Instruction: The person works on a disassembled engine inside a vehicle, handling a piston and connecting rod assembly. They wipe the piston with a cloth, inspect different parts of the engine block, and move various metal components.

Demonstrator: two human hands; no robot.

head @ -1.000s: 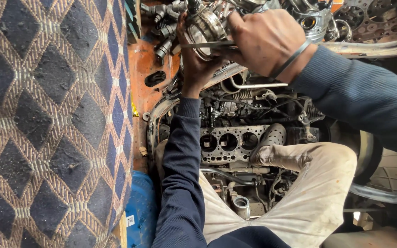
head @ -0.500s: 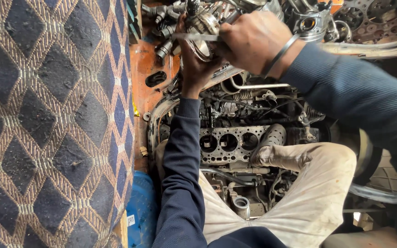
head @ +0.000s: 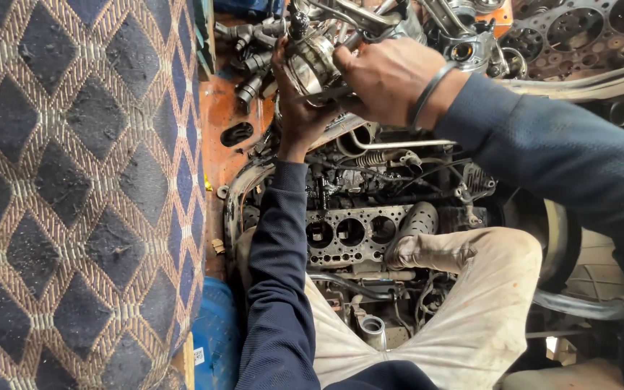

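While both arms reach up over the engine block (head: pixel 352 235), the left hand (head: pixel 299 108) and right hand (head: pixel 388 79) meet on a round metal piston (head: pixel 313 63) held above the block, near the frame's top. L hand wraps it from below & behind, fingers curled tight round the shiny body. R hand comes in from the side, knuckles up, fingers closed on a thin dark tool (head: pixel 326 92) pressed vs. the piston's lower edge; a metal bangle (head: pixel 431 90) sits at that wrist. Exact grip on the tool is partly hidden by the fingers.

The block shows three open round bores in a row, w/ hoses, a coil spring (head: pixel 373 157) and wiring just above it. A foot in a dirty shoe (head: pixel 413 231) rests at the block's right end, pale trouser leg (head: pixel 471 303) running down from it. Above the block, beyond the hands: loose metal parts (head: pixel 464 36) and a perforated head gasket (head: pixel 579 32). Left of the block, orange-painted metal (head: pixel 225 115), then a big patterned cushion (head: pixel 74 195) w/ dark diamonds. A blue container (head: pixel 214 339) sits below-left of the block.
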